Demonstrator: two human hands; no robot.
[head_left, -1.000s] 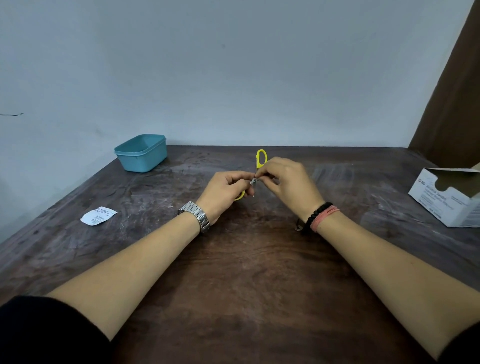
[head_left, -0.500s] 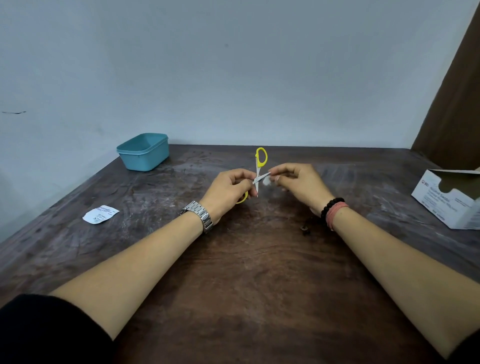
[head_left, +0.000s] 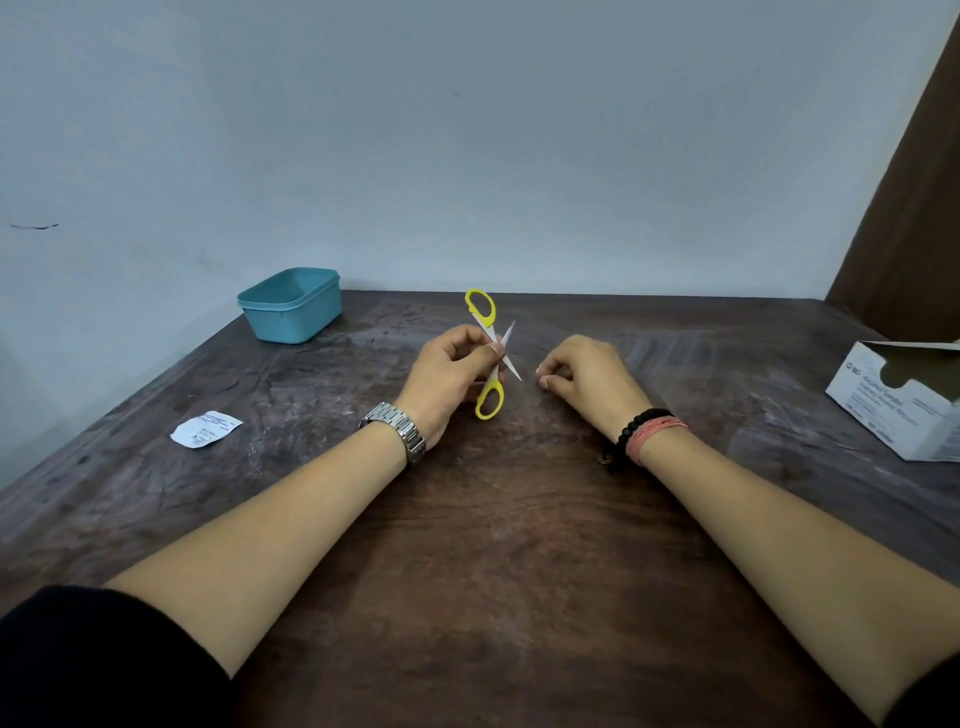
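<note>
The left hand (head_left: 447, 379) pinches open yellow-handled scissors (head_left: 493, 387) at the pivot, right of the teal plastic tub (head_left: 296, 322) and nearer. Farther right of the tub, the right hand (head_left: 587, 379) curls inward; whether it holds anything, I cannot tell.

One camera, worn on my head. It sits above the near edge of the table (head_left: 519, 597) and faces forward and down, along my forearms toward the table's far edge and the wall (head_left: 467, 156) behind it. The lens is wide: both my sleeves show at the table's near edge, and the frame cuts the white box (head_left: 893, 405) on its right side. My left hand (head_left: 447, 379), gripping the scissors (head_left: 493, 388), and my right hand (head_left: 587, 379) lie mid-table, at arm's reach.
</note>
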